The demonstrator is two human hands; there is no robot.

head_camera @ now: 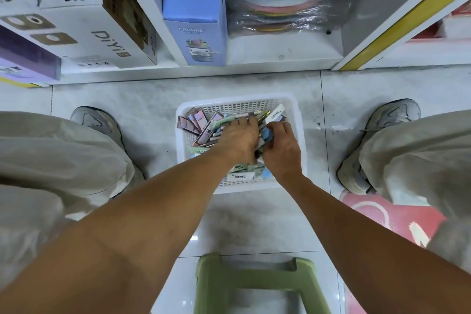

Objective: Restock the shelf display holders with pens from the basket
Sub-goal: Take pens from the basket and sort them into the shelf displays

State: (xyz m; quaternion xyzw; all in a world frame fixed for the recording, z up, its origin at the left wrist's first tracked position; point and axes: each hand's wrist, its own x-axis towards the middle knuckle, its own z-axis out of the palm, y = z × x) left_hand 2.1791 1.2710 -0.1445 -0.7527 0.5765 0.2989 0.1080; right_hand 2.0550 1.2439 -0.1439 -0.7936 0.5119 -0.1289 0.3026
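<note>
A white mesh basket (297, 120) stands on the floor between my feet, filled with several pink, green and white pen packs (201, 123) and loose pens. My left hand (238, 141) reaches into the middle of the basket, its fingers curled over a bundle of pens (262, 116). My right hand (281, 148) is beside it, fingers bent around a blue pack (267, 135). The hands hide much of what they hold. No display holder is in view.
The bottom shelf (280, 57) ahead holds a blue CRUHRE box (195, 18), a white DiYi box (84, 20) and wrapped coloured rolls (280, 7). A green stool (252, 283) sits under me. My shoes (96, 120) flank the basket; a pink mat (390, 219) lies right.
</note>
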